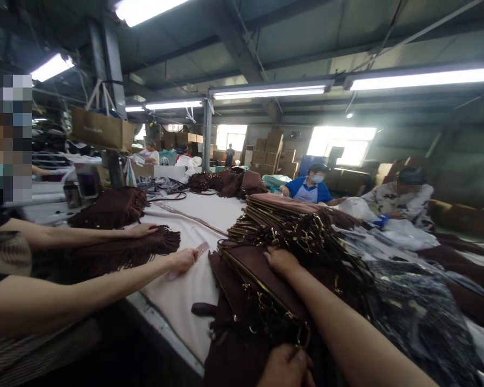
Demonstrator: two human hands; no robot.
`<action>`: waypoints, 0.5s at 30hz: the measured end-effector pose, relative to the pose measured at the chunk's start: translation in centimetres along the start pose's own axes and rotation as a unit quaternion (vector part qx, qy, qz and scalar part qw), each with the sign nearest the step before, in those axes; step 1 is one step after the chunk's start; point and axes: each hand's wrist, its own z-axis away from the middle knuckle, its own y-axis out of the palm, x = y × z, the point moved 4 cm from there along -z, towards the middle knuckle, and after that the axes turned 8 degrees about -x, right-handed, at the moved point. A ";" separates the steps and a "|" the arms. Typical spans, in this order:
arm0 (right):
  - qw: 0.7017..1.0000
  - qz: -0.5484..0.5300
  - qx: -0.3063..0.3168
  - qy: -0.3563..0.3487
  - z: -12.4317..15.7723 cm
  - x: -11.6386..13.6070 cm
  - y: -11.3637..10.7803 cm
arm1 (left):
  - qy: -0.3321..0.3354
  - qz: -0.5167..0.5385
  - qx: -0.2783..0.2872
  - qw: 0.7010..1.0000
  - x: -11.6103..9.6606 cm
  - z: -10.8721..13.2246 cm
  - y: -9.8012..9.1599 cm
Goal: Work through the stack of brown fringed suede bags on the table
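A brown zippered bag (262, 271) with a gold zip and gold metal clasps lies on other brown bags at the near edge of the table. My right hand (284, 263) grips its far edge, fingers bent against the fabric and partly hidden. Low in the view, my left hand (286, 366) is closed at the bag's near corner, its fingertips beside a gold clasp (304, 334). Just beyond stands a tall stack of similar brown bags (280, 212) with zips and clasps facing me.
On the left, a co-worker's hand holds a pink comb (202, 249); the other rests on a fringed brown bag (161, 239). White cloth (197, 212) covers the table (157, 317). Clear plastic (415, 306) lies right. Other people work behind the stack.
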 end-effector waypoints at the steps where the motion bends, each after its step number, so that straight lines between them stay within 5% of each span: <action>1: 1.000 -0.006 -0.017 -0.006 0.9 0.2 -0.8 | -0.009 0.012 0.006 1.000 -0.1 0.5 0.1; 6: 0.990 -0.062 -0.124 -0.034 11.0 -0.6 -3.8 | -0.032 0.134 -0.010 0.990 -0.9 3.3 0.3; 8: 0.957 -0.173 -0.234 -0.019 17.4 -1.8 -4.5 | -0.042 0.170 0.001 0.985 -1.3 4.2 0.4; 10: 0.926 -0.268 -0.261 0.056 23.7 -3.0 -3.5 | -0.051 0.202 0.021 0.978 -1.6 4.9 0.7; 13: 0.878 -0.418 -0.133 0.192 31.3 -2.8 0.7 | -0.060 0.246 0.030 0.967 -1.8 5.5 1.5; 15: 0.810 -0.549 0.001 0.207 34.2 -0.9 4.0 | -0.062 0.253 0.009 0.965 -1.7 5.7 2.0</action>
